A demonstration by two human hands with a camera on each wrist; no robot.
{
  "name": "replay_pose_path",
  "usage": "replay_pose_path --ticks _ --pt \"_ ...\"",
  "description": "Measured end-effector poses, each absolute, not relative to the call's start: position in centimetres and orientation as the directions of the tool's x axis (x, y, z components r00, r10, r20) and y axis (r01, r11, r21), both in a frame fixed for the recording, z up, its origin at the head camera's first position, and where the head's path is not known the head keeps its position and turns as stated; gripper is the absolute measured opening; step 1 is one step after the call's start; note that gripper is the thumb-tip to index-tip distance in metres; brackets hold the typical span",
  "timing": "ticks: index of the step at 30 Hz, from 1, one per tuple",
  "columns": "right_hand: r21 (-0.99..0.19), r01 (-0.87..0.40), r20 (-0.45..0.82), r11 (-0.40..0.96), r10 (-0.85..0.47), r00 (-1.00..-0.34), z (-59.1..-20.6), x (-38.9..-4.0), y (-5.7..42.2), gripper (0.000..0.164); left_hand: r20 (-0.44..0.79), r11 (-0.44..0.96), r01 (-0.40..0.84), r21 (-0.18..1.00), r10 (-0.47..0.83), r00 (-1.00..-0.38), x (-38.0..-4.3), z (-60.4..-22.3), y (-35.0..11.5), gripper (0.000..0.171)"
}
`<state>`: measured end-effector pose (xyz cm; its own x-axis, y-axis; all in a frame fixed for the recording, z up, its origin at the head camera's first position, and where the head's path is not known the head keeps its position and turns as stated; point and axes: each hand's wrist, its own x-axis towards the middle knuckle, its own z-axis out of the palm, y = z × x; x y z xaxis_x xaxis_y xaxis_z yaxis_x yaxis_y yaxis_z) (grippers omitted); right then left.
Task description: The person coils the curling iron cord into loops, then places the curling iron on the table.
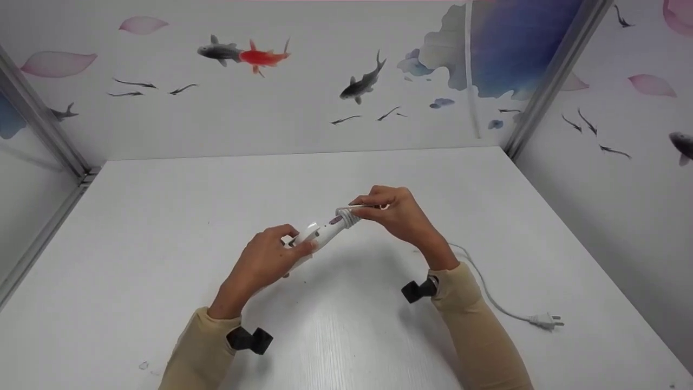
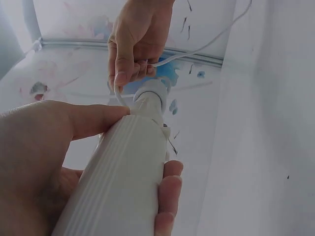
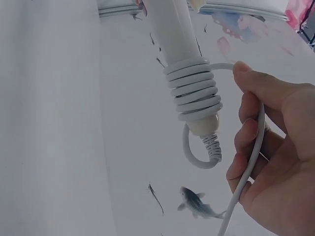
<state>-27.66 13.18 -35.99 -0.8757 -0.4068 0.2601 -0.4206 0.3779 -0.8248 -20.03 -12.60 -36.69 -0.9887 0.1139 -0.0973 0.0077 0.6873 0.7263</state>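
My left hand (image 1: 269, 257) grips a white curling iron (image 1: 327, 233) by its thick, ridged body (image 2: 120, 172), thumb on top and fingers round the far side. The handle end tilts up to the right. Several turns of its white power cord (image 3: 194, 93) are wound round the handle, close to the strain relief (image 3: 212, 147). Just beyond that end, my right hand (image 1: 394, 212) pinches the loose stretch of cord between thumb and fingertips. From there the cord runs across the curled fingers in the right wrist view. The left palm hides part of the body.
The free cord (image 1: 484, 281) lies over the white table (image 1: 162, 227) at the right, ending in a two-pin plug (image 1: 546, 320). Walls (image 1: 303, 119) printed with fish and petals enclose the back and sides. Each sleeve cuff has a small black camera mount (image 1: 414, 291).
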Motion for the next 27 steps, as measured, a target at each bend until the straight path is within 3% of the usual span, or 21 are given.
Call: replay_pose_path --ticks 14,21,27 --pt "-0.802 -0.441 0.208 0.403 -0.504 -0.838 -36.0 -27.8 13.1 0.019 -0.065 0.637 -0.022 0.770 0.045 -0.997 -20.6 -36.5 -13.5 0.048" --pt "-0.863 -0.312 0.081 0.397 -0.501 -0.862 -36.9 -28.8 14.0 0.025 -0.017 0.580 -0.033 0.814 -0.034 -0.999 -21.0 -36.2 -14.4 0.048" --pt "-0.899 -0.199 -0.066 0.391 -0.569 -0.820 -38.6 -30.3 15.3 0.036 0.018 0.544 -0.004 0.839 -0.035 -0.999 -20.9 -35.7 -14.6 0.047"
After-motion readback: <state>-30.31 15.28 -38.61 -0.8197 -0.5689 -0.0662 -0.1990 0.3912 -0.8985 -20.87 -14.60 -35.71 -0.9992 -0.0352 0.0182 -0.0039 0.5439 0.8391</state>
